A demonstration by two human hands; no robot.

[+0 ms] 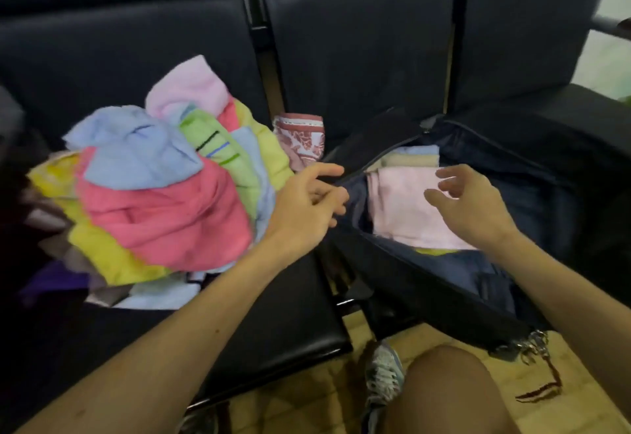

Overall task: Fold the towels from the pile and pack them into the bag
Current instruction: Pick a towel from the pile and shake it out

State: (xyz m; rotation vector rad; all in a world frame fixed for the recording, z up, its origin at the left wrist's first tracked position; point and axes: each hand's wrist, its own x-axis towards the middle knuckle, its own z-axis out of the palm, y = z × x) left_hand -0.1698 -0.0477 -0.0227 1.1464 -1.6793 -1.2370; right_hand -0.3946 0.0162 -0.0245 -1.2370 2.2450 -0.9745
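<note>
A heap of crumpled towels (160,194) in pink, blue, yellow and green lies on the left seat. On the right seat sits an open dark bag (426,283); a folded pale pink towel (403,211) lies on top inside it, with a beige and a blue folded towel (413,157) behind. My left hand (304,208) hovers between the heap and the bag's opening, fingers relaxed, holding nothing. Just above the pink towel in the bag is my right hand (471,204), its fingers loosely spread and empty.
A red-and-white patterned cloth (300,139) lies at the gap between the seats. Dark padded seats and backrests (358,51) fill the back. My knee (447,392) and a sneaker (382,375) are below, over a yellowish floor. Keys (532,344) hang from the bag's corner.
</note>
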